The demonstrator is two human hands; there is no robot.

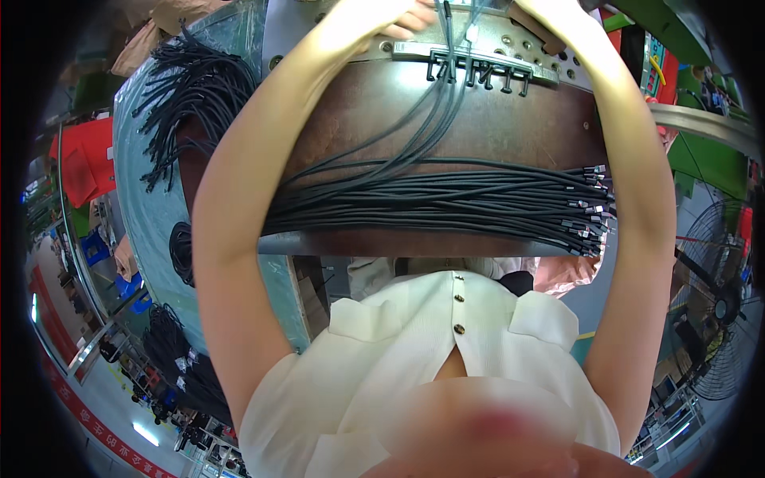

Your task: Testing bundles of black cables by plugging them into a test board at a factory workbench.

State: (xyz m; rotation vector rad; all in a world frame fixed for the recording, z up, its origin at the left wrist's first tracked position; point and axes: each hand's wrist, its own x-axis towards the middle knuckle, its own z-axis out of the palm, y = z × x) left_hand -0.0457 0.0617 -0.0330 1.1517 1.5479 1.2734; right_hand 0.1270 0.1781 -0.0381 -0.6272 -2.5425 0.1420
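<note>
My left hand point(390, 17) reaches to the top edge of the view, beside a few black cables point(451, 68) that run up past a metal bar with black hooks point(478, 65). Its visible fingers are curled together; what they hold, if anything, is hidden. My right hand point(550, 6) is mostly cut off by the top edge, right of the cables, and its fingers do not show. From the hooks the cables curve down to the left, over a thick bundle of black cables point(430, 195). This bundle lies across the brown worktable point(510, 127), its metal plugs point(590, 211) toward my right forearm.
More black cables point(191, 95) lie heaped on a plastic-covered table point(147, 231) at the left, and another bundle point(179, 358) sits below it. A metal plate point(370, 56) with holes lies under the hooked bar. A black fan point(717, 307) stands at the right.
</note>
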